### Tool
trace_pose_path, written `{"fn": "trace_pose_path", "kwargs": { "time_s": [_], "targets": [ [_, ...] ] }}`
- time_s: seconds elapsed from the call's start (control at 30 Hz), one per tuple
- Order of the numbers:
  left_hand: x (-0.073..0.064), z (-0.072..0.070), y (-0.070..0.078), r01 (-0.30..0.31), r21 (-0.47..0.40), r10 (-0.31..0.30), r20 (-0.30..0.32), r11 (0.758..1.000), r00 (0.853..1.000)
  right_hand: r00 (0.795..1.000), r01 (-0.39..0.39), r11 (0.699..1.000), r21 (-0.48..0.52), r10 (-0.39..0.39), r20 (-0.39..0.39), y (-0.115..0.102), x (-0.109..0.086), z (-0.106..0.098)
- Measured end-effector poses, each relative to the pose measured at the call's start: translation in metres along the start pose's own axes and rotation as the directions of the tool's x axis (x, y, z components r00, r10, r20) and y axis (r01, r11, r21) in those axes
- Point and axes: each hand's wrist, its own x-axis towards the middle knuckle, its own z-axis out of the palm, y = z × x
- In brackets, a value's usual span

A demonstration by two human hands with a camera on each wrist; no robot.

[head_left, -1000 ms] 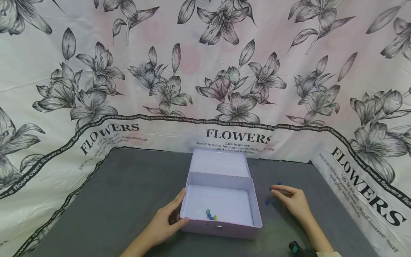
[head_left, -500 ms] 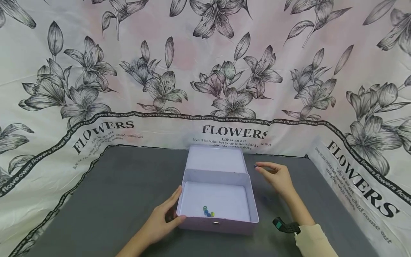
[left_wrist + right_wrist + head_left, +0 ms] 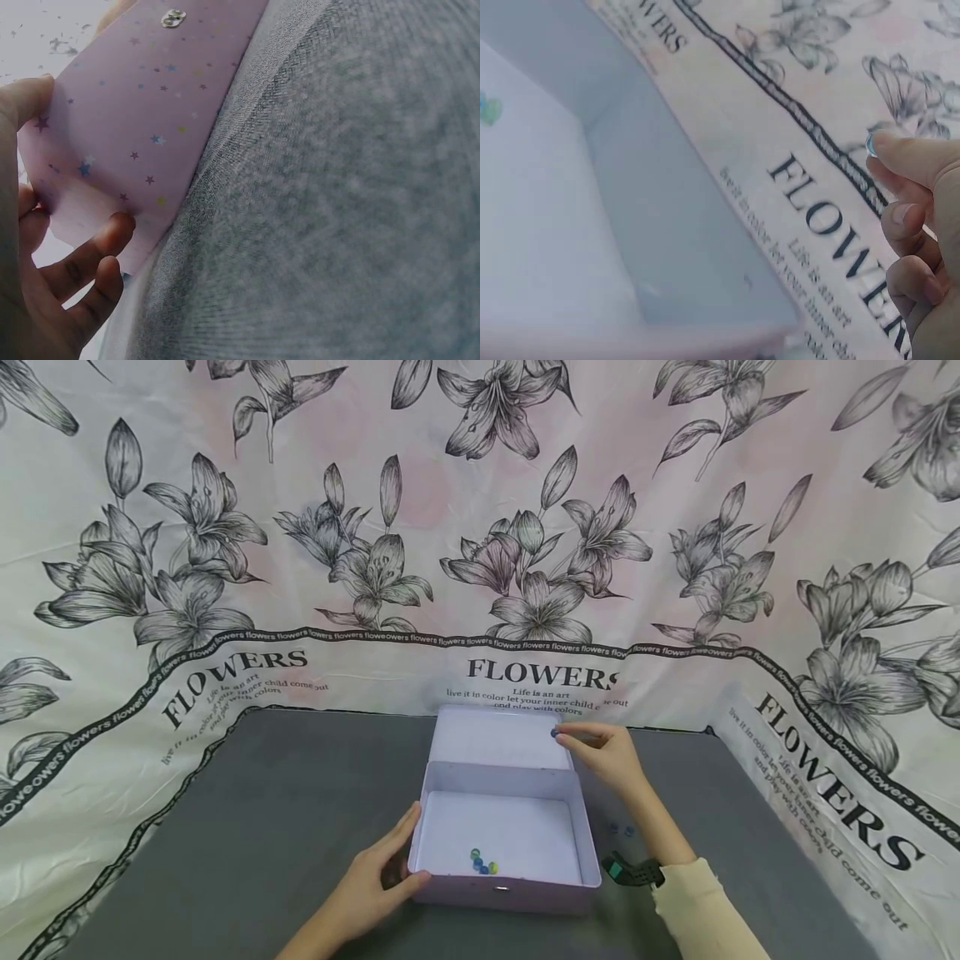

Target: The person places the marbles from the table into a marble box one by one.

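Observation:
A pale lilac box stands on the grey table with its lid tipped back. My left hand grips its front left corner, thumb at the front rim and fingers along the side. The left wrist view shows small stars on the box wall. Between thumb and forefinger, my right hand pinches a small blue marble, held up before the lid's right edge. A bluish glint of that marble shows in the right wrist view. Several blue, green and yellow marbles lie near the front inside the box.
Two blue marbles lie on the table to the right of the box, near my right forearm. A black strap device sits at my right wrist. White flowered cloth surrounds the table's back and sides.
My right hand has lifted a blue marble off the table at the right and carried it left, up to the lid. My left hand has stayed on the box corner.

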Motion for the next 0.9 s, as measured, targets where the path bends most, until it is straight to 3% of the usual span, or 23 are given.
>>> {"fn": "trace_pose_path", "kwargs": {
  "time_s": [0.4,0.67,0.9],
  "targets": [
    [0.000,0.000,0.002,0.015,0.009,-0.015,0.004,1.000,1.000,0.991,0.034,0.998,0.055,-0.041,0.130,-0.033,0.021,0.036],
    [0.000,0.000,0.001,-0.004,-0.013,0.004,0.005,1.000,1.000,0.974,0.019,0.998,0.067,-0.034,0.226,-0.039,0.027,0.056],
    [0.000,0.000,0.001,-0.009,0.006,0.009,-0.006,1.000,1.000,0.947,-0.003,1.000,-0.006,0.005,0.322,-0.034,0.026,0.069]
  ]
}}
